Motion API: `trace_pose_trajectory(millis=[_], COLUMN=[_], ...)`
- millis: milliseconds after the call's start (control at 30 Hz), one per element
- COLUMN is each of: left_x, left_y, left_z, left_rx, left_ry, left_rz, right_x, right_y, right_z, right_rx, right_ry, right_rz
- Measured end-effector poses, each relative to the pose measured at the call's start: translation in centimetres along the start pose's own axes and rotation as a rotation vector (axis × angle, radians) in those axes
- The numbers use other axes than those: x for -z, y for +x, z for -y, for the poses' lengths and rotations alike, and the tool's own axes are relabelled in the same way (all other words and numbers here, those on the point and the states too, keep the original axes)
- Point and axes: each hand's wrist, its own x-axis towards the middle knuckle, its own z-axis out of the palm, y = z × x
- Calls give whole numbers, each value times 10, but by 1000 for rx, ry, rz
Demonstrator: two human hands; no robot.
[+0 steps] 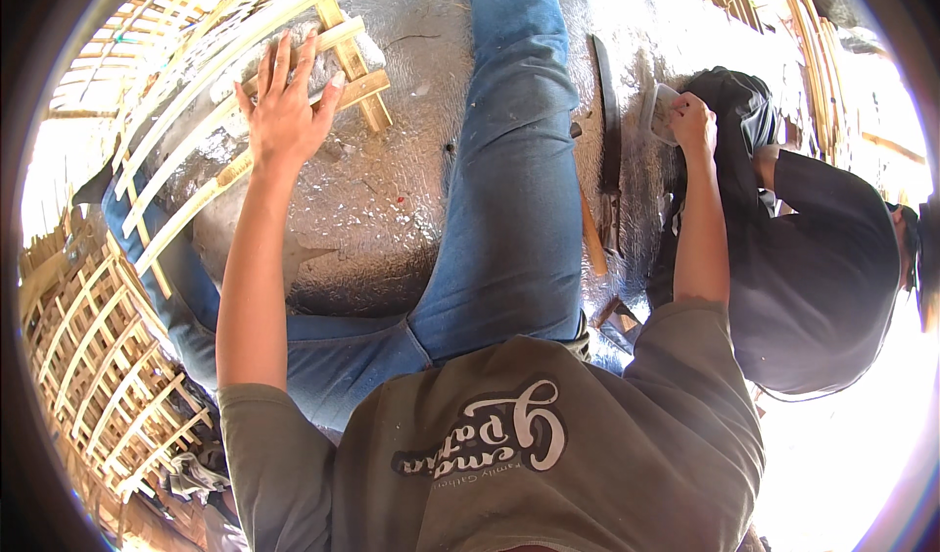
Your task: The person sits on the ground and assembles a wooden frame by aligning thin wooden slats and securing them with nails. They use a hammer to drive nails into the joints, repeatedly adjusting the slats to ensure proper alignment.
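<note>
My left hand [287,121] lies with fingers spread on a frame of pale bamboo strips [196,172] at the upper left. Its fingertips rest near the crosspiece [356,67] where the strip ends meet. On the right, my right hand [693,121] dips its bent fingers into a small clear plastic container [664,111]. The fingertips are drawn together, and whatever is between them is too small to make out. Between my leg and the container lies a long dark-bladed machete [609,111]. Beside it a wooden tool handle [592,231] shows, partly covered by my leg.
A person in black [813,268] sits close on my right. My jeans-clad leg [519,160] stretches across the silvery sheet [382,199] on the ground. Woven bamboo lattice [108,366] stands at the left, and bamboo slats [822,82] line the far right.
</note>
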Motion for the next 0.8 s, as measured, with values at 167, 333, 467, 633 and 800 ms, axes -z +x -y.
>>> trace_pose_trajectory(millis=[167,333,467,633,800], left_x=[1,3,1,13,28], left_y=[-1,3,4,1,10], left_z=[1,-2,-2,-2,-14], left_rx=[7,17,17,42,69], left_ry=[18,68,84,103,93], left_rz=[19,87,114,201,308], right_x=[16,35,47,52,42], right_y=[-8,-29,-39,-54,-59], right_z=[0,23,39,77,96], right_rx=[43,-39,-38,-37,-49], right_ry=[297,799,1144,1412,1483], right_rz=[-57,-40,99,247,379])
